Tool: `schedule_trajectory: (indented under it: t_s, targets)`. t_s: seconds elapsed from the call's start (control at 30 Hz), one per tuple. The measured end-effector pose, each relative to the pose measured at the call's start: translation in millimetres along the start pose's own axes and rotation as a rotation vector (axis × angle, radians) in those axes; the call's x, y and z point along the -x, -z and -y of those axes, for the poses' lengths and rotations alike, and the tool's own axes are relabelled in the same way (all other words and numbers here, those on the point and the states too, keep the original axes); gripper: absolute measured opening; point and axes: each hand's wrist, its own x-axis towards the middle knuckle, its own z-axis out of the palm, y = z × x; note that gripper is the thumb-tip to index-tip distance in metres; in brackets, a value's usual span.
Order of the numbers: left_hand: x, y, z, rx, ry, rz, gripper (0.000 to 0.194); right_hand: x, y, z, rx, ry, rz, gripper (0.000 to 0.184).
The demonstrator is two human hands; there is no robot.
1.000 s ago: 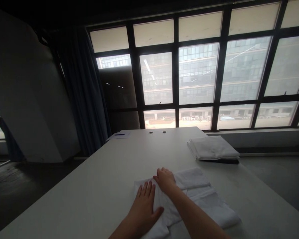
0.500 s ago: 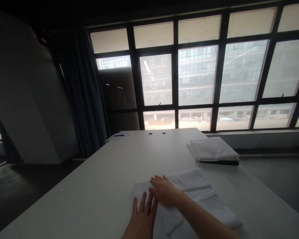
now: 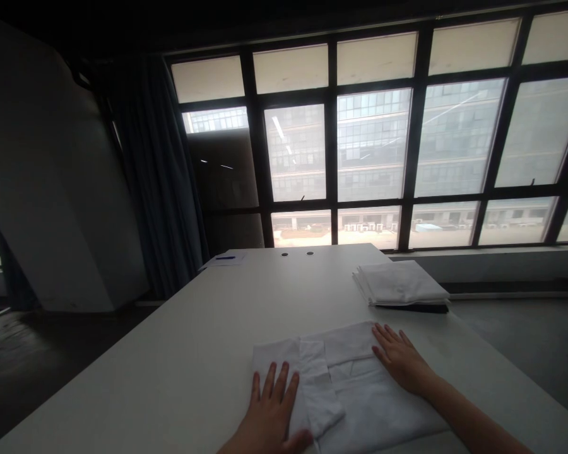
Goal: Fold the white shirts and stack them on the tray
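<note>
A white folded garment (image 3: 360,384), which looks like a shirt, lies flat on the white table in front of me. My left hand (image 3: 272,410) rests on its left side, palm down with the fingers spread. Over at the far right corner of the cloth, my right hand (image 3: 402,356) lies flat, its fingers stretched out. Neither hand grips anything. A folded strip, perhaps a sleeve, runs down the cloth between the two hands.
A stack of folded white cloth (image 3: 400,282) with a dark layer beneath sits by the table's right edge. Paper with a blue pen (image 3: 225,257) lies at the far left corner. The white table (image 3: 170,359) reaches toward the windows; a dark curtain (image 3: 158,183) hangs left.
My right hand has moved right, from beside my left hand to the cloth's far right corner. The left hand stays on the left side, its thumb now showing. The folded strip is uncovered.
</note>
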Motion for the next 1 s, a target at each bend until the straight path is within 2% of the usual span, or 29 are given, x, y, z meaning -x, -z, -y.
schedule_trajectory:
  t_s: [0.1, 0.23, 0.33, 0.43, 0.6, 0.73, 0.83, 0.93, 1.0]
  targets:
    - [-7.7, 15.7, -16.3, 0.016, -0.008, -0.020, 0.088, 5.9, 5.8, -9.4, 0.038, -0.085, -0.134, 0.047]
    - [-33.3, 28.3, -38.1, 0.049, -0.148, -0.073, 0.095, 11.3, 20.4, -0.5, 0.116, -0.124, -0.237, 0.035]
    - [-54.0, 23.4, -52.1, 0.072, -0.180, -0.083, 0.088, 16.6, 25.1, 7.0, 0.181, -0.195, -0.244, 0.036]
    - [-66.0, 11.4, -59.6, 0.078, -0.154, -0.111, 0.080, 20.8, 23.5, 12.2, 0.225, -0.280, -0.212, 0.039]
    - [-66.4, 2.4, -59.6, 0.083, -0.154, -0.136, 0.080, 19.3, 19.0, 18.1, 0.204, -0.323, -0.166, 0.038]
    - [-62.7, 3.5, -61.3, 0.083, -0.151, -0.149, 0.077, 16.3, 17.2, 19.1, 0.167, -0.245, -0.138, 0.029]
    - [-61.0, 4.1, -63.7, 0.089, -0.153, -0.155, 0.077, 16.9, 18.7, 22.7, 0.156, -0.180, -0.204, 0.029]
    - [-59.5, 4.8, -64.4, 0.090, -0.155, -0.153, 0.076, 18.3, 23.0, 28.1, 0.141, -0.221, -0.258, 0.032]
    - [-58.5, 5.1, -63.9, 0.086, -0.161, -0.151, 0.075, 18.6, 25.7, 30.1, 0.128, -0.275, -0.234, 0.034]
